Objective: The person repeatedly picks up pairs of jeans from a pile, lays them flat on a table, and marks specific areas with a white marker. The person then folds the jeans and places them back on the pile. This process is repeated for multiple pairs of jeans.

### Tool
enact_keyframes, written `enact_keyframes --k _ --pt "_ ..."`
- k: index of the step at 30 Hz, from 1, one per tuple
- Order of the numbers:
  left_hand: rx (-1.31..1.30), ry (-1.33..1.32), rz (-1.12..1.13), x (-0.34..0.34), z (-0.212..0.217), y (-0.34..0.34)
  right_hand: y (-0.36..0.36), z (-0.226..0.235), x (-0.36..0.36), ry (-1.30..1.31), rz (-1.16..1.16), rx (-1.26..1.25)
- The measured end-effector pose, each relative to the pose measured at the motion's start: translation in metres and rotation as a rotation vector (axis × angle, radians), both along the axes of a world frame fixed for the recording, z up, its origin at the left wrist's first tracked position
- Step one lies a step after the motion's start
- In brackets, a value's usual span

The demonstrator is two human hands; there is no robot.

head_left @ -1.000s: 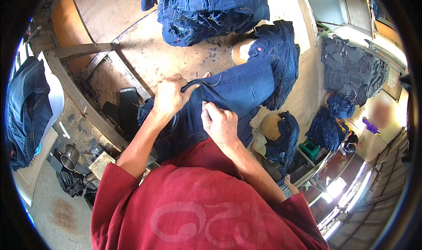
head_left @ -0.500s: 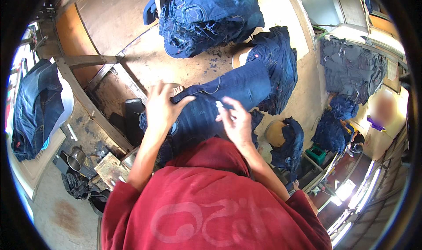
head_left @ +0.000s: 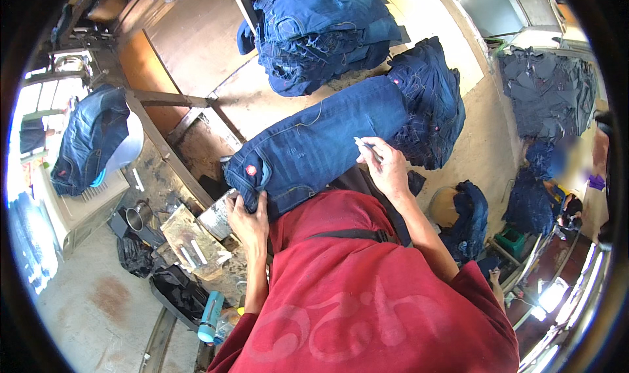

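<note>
At the far left of the frame a second pair of jeans [head_left: 88, 140] is hanging over a pale machine, and below it, at lower left, a metal cup [head_left: 135, 217] and a teal bottle [head_left: 209, 316] are lying among clutter on the workbench [head_left: 164, 170].

Just left of centre, the left hand [head_left: 247, 217] is closing its fingers and thumb on the waistband end of the jeans [head_left: 314, 147], pinching the cloth beside a small red tag. The jeans are lying flat across the middle of the frame, stretched toward the upper right.

Right of centre, the right hand [head_left: 386, 166] is curling around a thin white marker [head_left: 368, 149], its tip touching or just above the denim; I cannot tell which. No fresh mark is showing on the leg, so marking seems to be only starting.

Compared with the earlier frames, the garment is now spread smooth rather than bunched, the left hand has slid down to the waistband, and the right has gone from pressing flat to holding the marker.

Above, a pile of jeans [head_left: 321, 32] is waiting; more denim [head_left: 547, 91] is filling the upper right.
</note>
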State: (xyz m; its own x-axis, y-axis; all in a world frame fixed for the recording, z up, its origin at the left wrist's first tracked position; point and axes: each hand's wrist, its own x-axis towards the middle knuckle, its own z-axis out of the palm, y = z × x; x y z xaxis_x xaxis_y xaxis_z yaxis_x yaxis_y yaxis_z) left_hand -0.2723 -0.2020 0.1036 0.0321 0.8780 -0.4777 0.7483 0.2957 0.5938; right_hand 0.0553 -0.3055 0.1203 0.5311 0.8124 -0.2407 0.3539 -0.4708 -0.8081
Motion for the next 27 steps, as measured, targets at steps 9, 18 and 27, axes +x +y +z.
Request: enact_keyframes --k 9,18,27 --pt "-0.807 -0.870 0.303 0.039 0.006 0.028 -0.015 0.030 0.014 -0.124 0.043 -0.012" --pt "-0.950 -0.981 0.297 0.066 -0.003 0.023 -0.029 0.039 -0.003 -0.137 0.027 -0.032" --pt "-0.798 -0.974 0.347 0.051 0.022 0.012 -0.033 0.033 -0.029 -0.142 0.078 -0.021"
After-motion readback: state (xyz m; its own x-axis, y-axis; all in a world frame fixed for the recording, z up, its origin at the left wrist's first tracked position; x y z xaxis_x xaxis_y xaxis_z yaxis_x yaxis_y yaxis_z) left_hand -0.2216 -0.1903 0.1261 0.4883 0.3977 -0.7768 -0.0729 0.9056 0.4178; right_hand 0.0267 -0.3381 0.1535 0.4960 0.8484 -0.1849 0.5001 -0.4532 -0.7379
